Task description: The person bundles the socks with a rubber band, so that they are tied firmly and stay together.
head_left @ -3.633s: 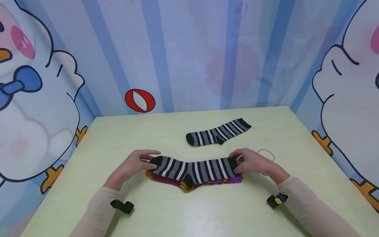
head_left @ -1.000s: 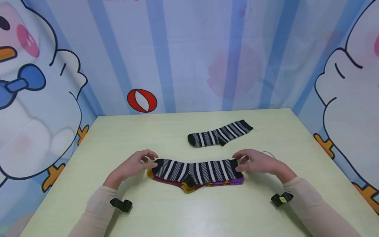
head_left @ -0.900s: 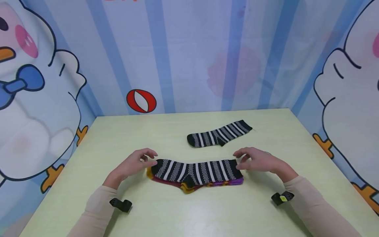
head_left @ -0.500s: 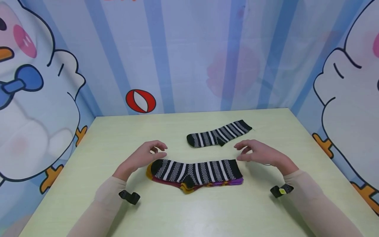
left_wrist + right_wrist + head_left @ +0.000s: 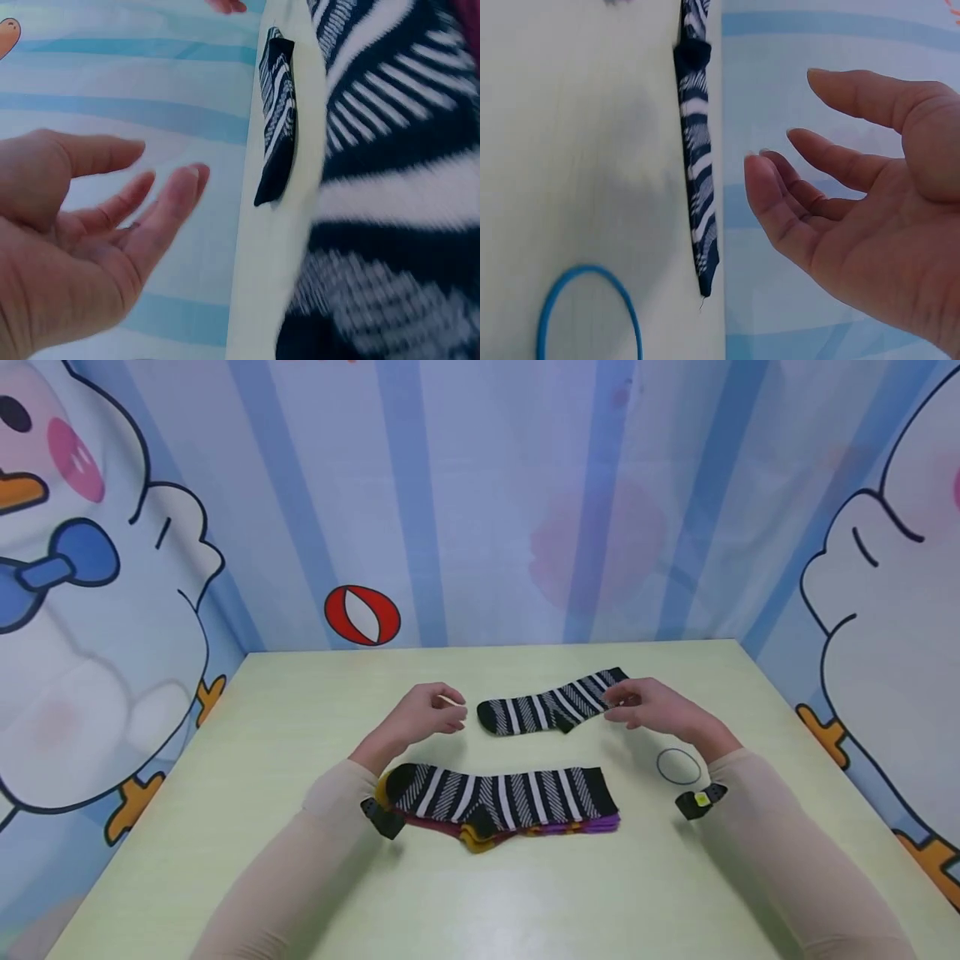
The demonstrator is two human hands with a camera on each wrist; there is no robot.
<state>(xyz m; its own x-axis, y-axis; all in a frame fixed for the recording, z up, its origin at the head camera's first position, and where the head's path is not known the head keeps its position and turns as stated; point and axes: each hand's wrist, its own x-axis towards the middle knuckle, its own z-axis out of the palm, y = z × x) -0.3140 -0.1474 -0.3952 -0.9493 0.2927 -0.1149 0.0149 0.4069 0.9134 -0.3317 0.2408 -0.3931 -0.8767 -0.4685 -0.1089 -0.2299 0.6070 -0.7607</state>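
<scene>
Pale blue cloth backdrop with darker blue stripes [image 5: 480, 510] fills the rear; pale yellow-green flat table [image 5: 480, 902] in front. White round printed cartoon bird with blue bow tie [image 5: 45, 660] on the left, second white printed bird [image 5: 892, 693] on the right. Beige fabric left sleeve [image 5: 300, 860] and beige fabric right sleeve [image 5: 810, 860] reach in from the near edge. Black-and-white striped knit sock [image 5: 502, 797] lies flat at table centre, toe left, over maroon, mustard and purple knit socks [image 5: 600, 824]. Matching lone black-and-white striped sock [image 5: 540, 708] lies behind, slanted, toe left. Left hand [image 5: 422, 714]: empty, fingers loosely bent, thumb apart, just beside the lone sock's toe. Right hand [image 5: 660, 706]: empty, same loose spread, overlapping that sock's cuff in head view; contact can't be told. Red-and-white printed oval ball [image 5: 363, 615] on backdrop. Black boxy left wrist camera [image 5: 382, 818], black boxy right wrist camera [image 5: 687, 807]. Thin blue loop [image 5: 589, 268] near right wrist. Red-orange printed marks [image 5: 351, 361] cut off at top, unreadable. Small yellow label [image 5: 702, 799] on right camera, too small to read.
</scene>
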